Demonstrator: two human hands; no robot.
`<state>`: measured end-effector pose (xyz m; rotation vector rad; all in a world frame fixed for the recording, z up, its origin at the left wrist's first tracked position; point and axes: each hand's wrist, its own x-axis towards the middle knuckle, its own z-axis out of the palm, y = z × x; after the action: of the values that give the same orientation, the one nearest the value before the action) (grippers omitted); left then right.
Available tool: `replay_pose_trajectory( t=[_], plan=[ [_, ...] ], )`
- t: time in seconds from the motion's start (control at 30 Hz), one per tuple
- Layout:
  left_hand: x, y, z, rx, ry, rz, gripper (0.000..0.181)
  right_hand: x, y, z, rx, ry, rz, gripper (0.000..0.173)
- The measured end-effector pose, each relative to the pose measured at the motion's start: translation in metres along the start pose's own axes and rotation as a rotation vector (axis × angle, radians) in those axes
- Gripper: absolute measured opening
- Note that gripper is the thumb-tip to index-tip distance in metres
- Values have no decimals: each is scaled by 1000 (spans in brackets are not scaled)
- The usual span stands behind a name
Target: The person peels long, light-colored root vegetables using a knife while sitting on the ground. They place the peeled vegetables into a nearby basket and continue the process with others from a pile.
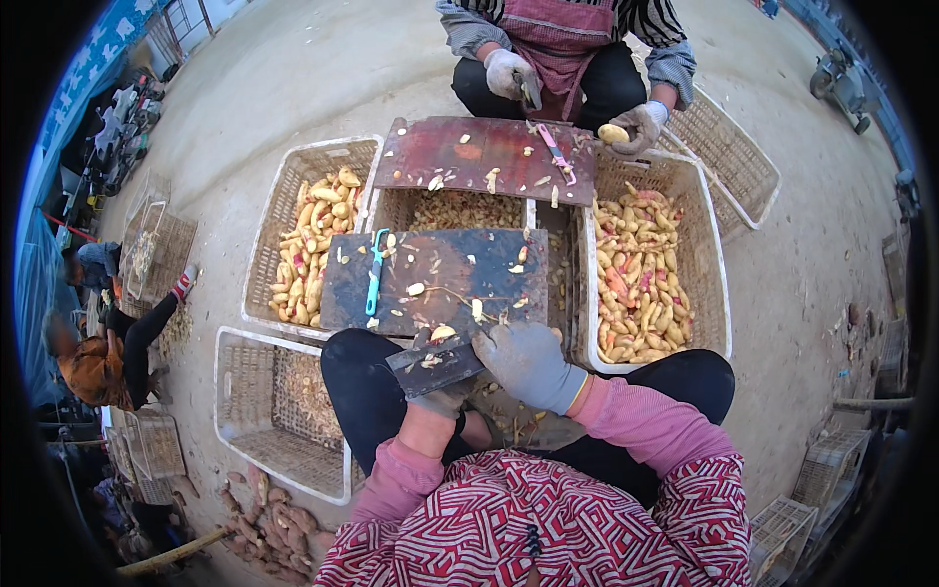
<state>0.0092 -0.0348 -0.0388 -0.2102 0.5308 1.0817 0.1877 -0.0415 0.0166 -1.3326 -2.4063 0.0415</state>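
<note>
My right hand (532,367), in a grey work glove, grips a broad dark-bladed knife (433,365) with pale peel bits stuck on its blade. Under the blade is my gloved left hand (442,400), mostly hidden. A peeled sweet potato piece (442,333) shows past the blade's far edge, against the left fingers. Just beyond lies a dark board (469,275) strewn with scraps, a thin root and a blue peeler (375,273).
Crates of peeled sweet potatoes stand left (312,249) and right (645,279). A crate of scraps (469,209) sits between two boards. Opposite, a gloved person holds a knife (530,92) and a potato (612,134) behind a reddish board (477,158) with a pink peeler (556,154). Unpeeled sweet potatoes (275,528) lie lower left.
</note>
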Motion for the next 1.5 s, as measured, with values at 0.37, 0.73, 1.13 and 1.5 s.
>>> replay_pose_trajectory(
  t=[0.37,0.73,1.13,1.5],
  plan=[
    [49,304,-42,431,226,624,36,-13,20,-37,608,16,679,24],
    [120,-94,59,1493,-175,135,32,-55,10,-56,548,99,366,25],
    [243,-382,10,2349,-1196,378,18,-98,93,-74,696,268,632,26],
    [245,-381,-2,2436,-1146,430,28,-118,126,-88,452,249,644,29]
  ],
)
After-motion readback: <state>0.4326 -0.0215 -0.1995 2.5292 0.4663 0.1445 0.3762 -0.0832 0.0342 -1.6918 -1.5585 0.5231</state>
